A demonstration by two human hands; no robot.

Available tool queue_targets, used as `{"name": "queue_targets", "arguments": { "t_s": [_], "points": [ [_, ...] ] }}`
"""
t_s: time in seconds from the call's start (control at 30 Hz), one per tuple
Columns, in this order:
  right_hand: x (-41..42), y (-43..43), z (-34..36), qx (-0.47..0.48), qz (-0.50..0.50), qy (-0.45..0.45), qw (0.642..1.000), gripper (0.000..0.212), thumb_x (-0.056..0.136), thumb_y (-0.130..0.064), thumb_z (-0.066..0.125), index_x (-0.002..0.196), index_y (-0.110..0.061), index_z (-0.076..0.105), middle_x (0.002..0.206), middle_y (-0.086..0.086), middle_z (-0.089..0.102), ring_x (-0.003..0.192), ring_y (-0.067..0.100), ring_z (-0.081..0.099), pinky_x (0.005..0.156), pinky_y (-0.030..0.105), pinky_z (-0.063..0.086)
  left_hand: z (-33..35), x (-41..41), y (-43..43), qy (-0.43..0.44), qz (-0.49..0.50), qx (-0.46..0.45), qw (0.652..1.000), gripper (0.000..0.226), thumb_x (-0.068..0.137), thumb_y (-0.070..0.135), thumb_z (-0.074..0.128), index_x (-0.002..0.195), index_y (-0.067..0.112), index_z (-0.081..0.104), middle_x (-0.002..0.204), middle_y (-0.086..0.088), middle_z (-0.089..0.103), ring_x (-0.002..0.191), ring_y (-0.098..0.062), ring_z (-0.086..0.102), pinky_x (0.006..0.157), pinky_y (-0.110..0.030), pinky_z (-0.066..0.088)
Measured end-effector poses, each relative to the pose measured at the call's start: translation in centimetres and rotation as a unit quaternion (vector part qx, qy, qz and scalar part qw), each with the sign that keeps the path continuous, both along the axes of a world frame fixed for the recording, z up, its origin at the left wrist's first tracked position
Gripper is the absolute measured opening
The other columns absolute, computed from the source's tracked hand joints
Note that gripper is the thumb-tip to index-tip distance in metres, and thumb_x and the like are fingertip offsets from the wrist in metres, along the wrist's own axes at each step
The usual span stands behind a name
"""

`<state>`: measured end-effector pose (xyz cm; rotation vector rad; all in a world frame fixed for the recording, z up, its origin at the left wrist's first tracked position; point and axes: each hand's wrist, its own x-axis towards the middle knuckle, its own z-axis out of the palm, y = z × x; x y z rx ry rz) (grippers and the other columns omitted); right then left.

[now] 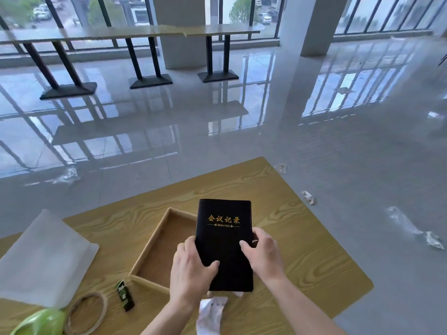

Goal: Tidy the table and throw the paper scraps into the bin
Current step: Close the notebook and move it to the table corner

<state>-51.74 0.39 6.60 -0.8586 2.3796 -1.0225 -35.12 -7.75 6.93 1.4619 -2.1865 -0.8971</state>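
Note:
A black notebook (pixel 223 223) with gold lettering is held just above the wooden table (pixel 302 238), partly over a shallow wooden tray (pixel 157 259). My left hand (pixel 191 269) grips its lower left edge. My right hand (pixel 263 255) grips its right edge. A crumpled white paper scrap (pixel 210 313) lies on the table below the notebook, between my forearms. No bin is in view.
On the table's left lie a white foam sheet (pixel 46 259), a tape ring (pixel 87 313), a small green-and-black wrapper (pixel 125 296) and a green object (pixel 41 322). Crumpled scraps (pixel 308 197) and clear plastic (pixel 401 221) litter the glossy floor. Long tables (pixel 135 32) stand by the windows.

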Motion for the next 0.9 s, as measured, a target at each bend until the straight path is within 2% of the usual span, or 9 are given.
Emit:
{"name": "queue_targets", "arguments": {
  "t_s": [0.13,0.27,0.4,0.5,0.57,0.67,0.77,0.9],
  "points": [
    [-5.0,0.2,0.0,-0.009,0.002,0.007,1.000,0.025,0.087,-0.027,0.070,0.111,-0.020,0.064,0.099,-0.007,0.068,0.092,0.012,0.064,0.078,0.030,0.055,0.1,-5.0,0.1,0.000,-0.012,0.009,1.000,0.063,0.071,0.041,0.075,0.122,0.027,0.041,0.100,0.011,0.043,0.094,-0.007,0.045,0.079,-0.021,0.038],
    [-9.4,0.2,-0.2,-0.003,-0.012,0.008,1.000,0.024,0.087,-0.026,0.069,0.109,-0.020,0.065,0.098,-0.008,0.069,0.091,0.013,0.064,0.078,0.031,0.054,0.0,-9.6,0.0,-0.009,-0.026,0.032,0.999,0.062,0.072,0.039,0.074,0.122,0.025,0.040,0.102,0.010,0.044,0.099,-0.011,0.048,0.083,-0.025,0.044],
    [-13.4,-0.2,-0.7,0.021,-0.014,0.008,1.000,0.019,0.088,-0.027,0.067,0.106,-0.024,0.064,0.096,-0.009,0.068,0.089,0.011,0.062,0.074,0.030,0.054,-0.5,-13.8,-0.5,-0.019,-0.044,0.069,0.996,0.059,0.074,0.034,0.073,0.122,0.023,0.040,0.106,0.008,0.043,0.104,-0.014,0.048,0.087,-0.025,0.042],
    [-16.4,-1.1,-1.1,0.036,-0.009,0.011,0.999,0.017,0.088,-0.027,0.066,0.105,-0.029,0.064,0.096,-0.011,0.067,0.083,0.003,0.060,0.063,0.020,0.046,-0.8,-16.6,-1.0,-0.030,-0.052,0.104,0.993,0.059,0.075,0.032,0.071,0.124,0.022,0.040,0.111,0.005,0.046,0.107,-0.016,0.049,0.091,-0.029,0.044],
    [-18.3,-1.9,-1.2,0.053,-0.005,0.003,0.999,0.014,0.088,-0.025,0.064,0.099,-0.034,0.062,0.092,-0.013,0.065,0.078,0.001,0.059,0.058,0.019,0.043,-1.1,-18.4,-1.3,-0.044,-0.053,0.130,0.989,0.054,0.075,0.030,0.070,0.120,0.022,0.042,0.108,0.004,0.045,0.106,-0.017,0.050,0.091,-0.030,0.045],
    [-21.1,-3.3,-1.9,0.093,-0.001,-0.017,0.995,0.018,0.087,-0.023,0.063,0.103,-0.031,0.064,0.092,-0.013,0.066,0.082,0.011,0.062,0.066,0.029,0.048,-1.8,-20.9,-1.8,-0.057,-0.054,0.167,0.983,0.053,0.076,0.025,0.070,0.121,0.019,0.043,0.107,0.001,0.044,0.102,-0.019,0.049,0.089,-0.030,0.045],
    [-23.4,-4.8,-3.0,0.134,0.016,-0.017,0.991,0.023,0.086,-0.022,0.063,0.109,-0.026,0.066,0.098,-0.008,0.068,0.087,0.016,0.061,0.070,0.030,0.047,-3.0,-22.8,-2.1,-0.069,-0.057,0.198,0.976,0.060,0.079,0.025,0.070,0.129,0.019,0.039,0.110,-0.002,0.045,0.106,-0.021,0.050,0.091,-0.031,0.047],
    [-25.2,-6.3,-4.8,0.172,0.032,-0.020,0.984,0.028,0.086,-0.023,0.064,0.115,-0.024,0.064,0.108,-0.003,0.069,0.095,0.020,0.063,0.081,0.036,0.054,-5.0,-24.3,-2.3,-0.095,-0.066,0.202,0.972,0.071,0.084,0.024,0.069,0.142,0.015,0.029,0.119,-0.006,0.042,0.114,-0.024,0.047,0.098,-0.032,0.046]
  ]
}}
